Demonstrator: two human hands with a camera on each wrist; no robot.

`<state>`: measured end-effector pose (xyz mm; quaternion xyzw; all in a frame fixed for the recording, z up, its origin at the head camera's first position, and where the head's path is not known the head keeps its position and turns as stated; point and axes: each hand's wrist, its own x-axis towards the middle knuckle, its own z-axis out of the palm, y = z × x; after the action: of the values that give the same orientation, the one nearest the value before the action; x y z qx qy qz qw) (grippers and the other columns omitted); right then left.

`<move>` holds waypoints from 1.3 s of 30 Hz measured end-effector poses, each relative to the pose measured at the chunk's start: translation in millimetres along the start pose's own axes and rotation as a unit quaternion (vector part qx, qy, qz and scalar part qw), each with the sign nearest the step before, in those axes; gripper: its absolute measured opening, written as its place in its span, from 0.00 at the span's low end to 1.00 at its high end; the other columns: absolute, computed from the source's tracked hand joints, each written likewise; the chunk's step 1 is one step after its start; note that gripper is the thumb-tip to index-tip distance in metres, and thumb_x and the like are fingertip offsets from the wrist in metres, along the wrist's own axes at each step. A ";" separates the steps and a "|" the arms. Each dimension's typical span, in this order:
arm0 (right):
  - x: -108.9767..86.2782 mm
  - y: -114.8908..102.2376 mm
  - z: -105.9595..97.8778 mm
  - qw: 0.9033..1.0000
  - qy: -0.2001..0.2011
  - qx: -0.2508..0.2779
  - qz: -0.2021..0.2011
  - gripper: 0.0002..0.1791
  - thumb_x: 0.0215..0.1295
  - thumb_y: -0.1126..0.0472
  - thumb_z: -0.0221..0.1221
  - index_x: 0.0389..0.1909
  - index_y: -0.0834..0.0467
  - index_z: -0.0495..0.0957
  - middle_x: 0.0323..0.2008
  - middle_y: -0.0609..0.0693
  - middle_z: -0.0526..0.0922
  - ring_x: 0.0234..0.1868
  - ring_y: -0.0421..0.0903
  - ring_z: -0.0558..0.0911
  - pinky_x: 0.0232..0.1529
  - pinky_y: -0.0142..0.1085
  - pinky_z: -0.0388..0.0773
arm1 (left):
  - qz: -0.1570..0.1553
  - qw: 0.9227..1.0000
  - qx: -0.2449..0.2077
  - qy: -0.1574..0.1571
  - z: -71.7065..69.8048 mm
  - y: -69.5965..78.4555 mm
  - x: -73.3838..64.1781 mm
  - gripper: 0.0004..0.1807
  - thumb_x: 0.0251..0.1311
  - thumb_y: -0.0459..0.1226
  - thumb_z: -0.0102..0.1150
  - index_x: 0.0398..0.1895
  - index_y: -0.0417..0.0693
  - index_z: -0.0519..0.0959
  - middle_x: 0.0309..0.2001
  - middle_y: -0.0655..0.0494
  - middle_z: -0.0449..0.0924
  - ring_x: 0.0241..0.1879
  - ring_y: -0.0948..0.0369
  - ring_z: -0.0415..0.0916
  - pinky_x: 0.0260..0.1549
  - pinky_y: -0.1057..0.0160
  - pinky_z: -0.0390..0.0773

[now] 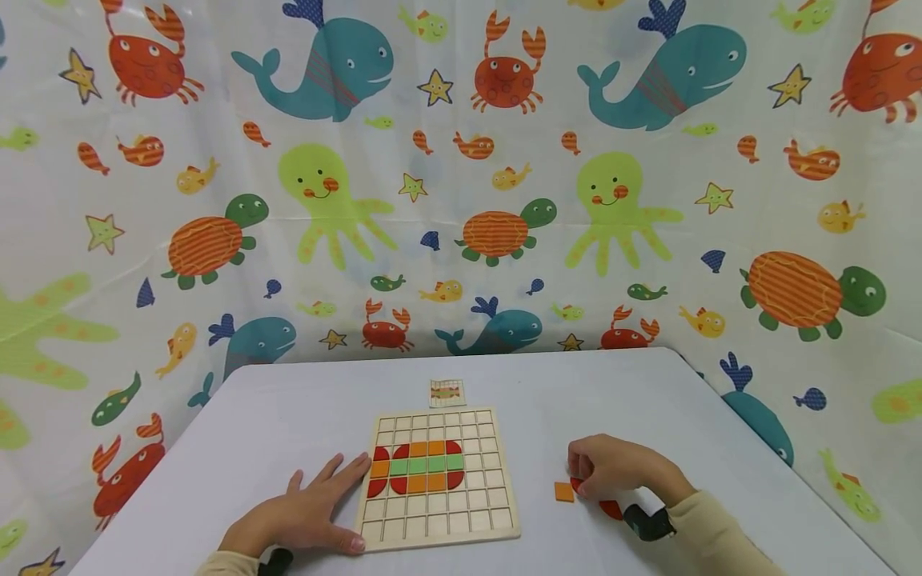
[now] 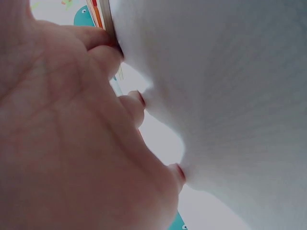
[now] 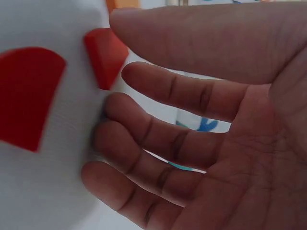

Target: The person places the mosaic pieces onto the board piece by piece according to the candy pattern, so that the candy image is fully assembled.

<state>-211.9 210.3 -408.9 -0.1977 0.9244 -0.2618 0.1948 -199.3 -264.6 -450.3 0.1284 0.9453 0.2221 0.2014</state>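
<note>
A wooden grid board [image 1: 437, 520] lies on the white table, holding red quarter-circles, orange squares and a row of green squares [image 1: 427, 464]. My left hand [image 1: 306, 512] rests with spread fingers at its left side, thumb and fingertips touching the edge. The left wrist view shows the palm [image 2: 81, 129] over the tabletop. Right of the board, my right hand [image 1: 619, 466] pinches a red quarter-circle piece [image 3: 108, 55] between thumb and index finger, low over the table. Another red quarter-circle [image 1: 611, 510] lies beside that hand. An orange square [image 1: 564, 492] lies just left of it.
Beyond the board's far edge lies a small pattern card [image 1: 447, 393] with a coloured design on a grid. The white table [image 1: 317, 408] ends at a curtain [image 1: 432, 272] printed with sea animals. A dark band [image 1: 648, 522] sits on the right wrist.
</note>
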 end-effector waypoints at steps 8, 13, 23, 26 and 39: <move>8.9 3.9 5.4 0.998 0.034 -0.036 -0.033 0.13 0.64 0.73 0.69 0.32 0.54 0.76 0.28 0.45 0.75 0.31 0.45 0.74 0.31 0.36 0.72 | 0.001 1.000 0.007 0.003 0.1 -0.5 -0.4 0.67 0.45 0.61 0.83 0.87 0.53 0.58 0.84 0.44 0.54 0.83 0.35 0.38 0.67 0.18 0.26; 9.2 5.5 3.7 0.998 0.053 -0.034 -0.012 0.11 0.64 0.70 0.71 0.35 0.55 0.78 0.29 0.46 0.76 0.30 0.45 0.75 0.32 0.37 0.75 | 0.007 1.000 0.010 0.003 1.3 1.3 -1.2 0.64 0.48 0.59 0.83 0.86 0.52 0.59 0.83 0.42 0.56 0.82 0.33 0.39 0.67 0.18 0.26; 2.5 16.3 -6.8 0.998 -0.007 -0.035 0.048 0.14 0.63 0.66 0.74 0.39 0.54 0.77 0.30 0.50 0.77 0.32 0.47 0.76 0.36 0.40 0.74 | 0.002 1.000 0.000 0.001 -1.4 -0.3 -0.7 0.67 0.45 0.60 0.84 0.87 0.52 0.57 0.84 0.43 0.55 0.83 0.35 0.39 0.68 0.18 0.26; 5.0 19.5 -4.0 0.998 -0.003 -0.044 0.053 0.15 0.62 0.68 0.74 0.36 0.55 0.76 0.30 0.49 0.76 0.33 0.47 0.76 0.36 0.41 0.75 | 0.002 1.000 -0.004 -0.001 -0.5 0.0 -1.3 0.67 0.45 0.60 0.83 0.87 0.52 0.58 0.84 0.43 0.55 0.83 0.34 0.38 0.68 0.18 0.26; 39.2 112.5 10.2 0.999 0.015 -0.038 0.019 0.15 0.63 0.52 0.77 0.35 0.48 0.78 0.32 0.45 0.77 0.33 0.44 0.76 0.32 0.36 0.73 | 0.003 1.000 0.002 0.003 -1.5 -0.1 -2.5 0.67 0.45 0.61 0.83 0.86 0.51 0.58 0.84 0.42 0.55 0.83 0.34 0.39 0.68 0.18 0.26</move>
<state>-269.9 276.1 -490.0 -0.1834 0.9402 -0.2253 0.1780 -197.8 -266.0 -448.3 0.1308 0.9459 0.2211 0.1980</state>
